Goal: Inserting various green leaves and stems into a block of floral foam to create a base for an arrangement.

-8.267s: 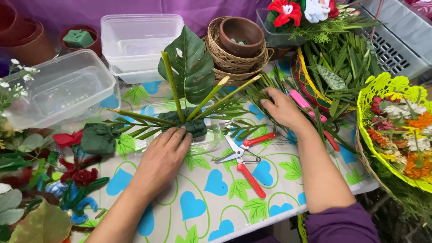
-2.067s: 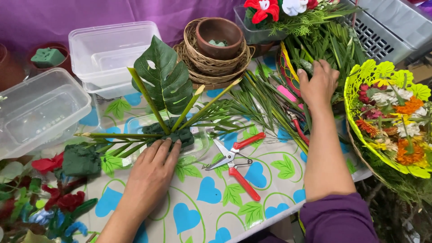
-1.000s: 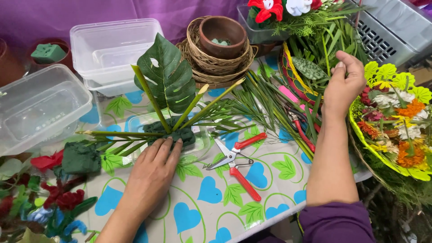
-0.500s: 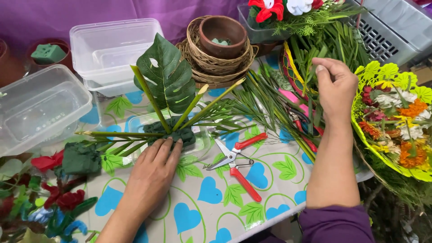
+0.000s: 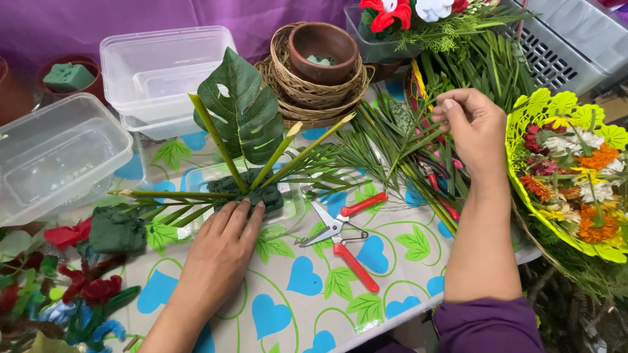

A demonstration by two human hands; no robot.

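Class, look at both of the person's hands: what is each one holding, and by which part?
The right hand pinches a thin green leaf blade near its upper end, between thumb and fingertips. The left hand grips nothing; its fingertips press on the dark green foam block.

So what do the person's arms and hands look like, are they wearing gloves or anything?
No gloves: both hands are bare. The left hand and its forearm show no sleeve, ring or watch. The right hand is bare too, with short plain nails, and its forearm is uncovered up to a purple sleeve that begins near the elbow. No bracelets or markings show on either arm.
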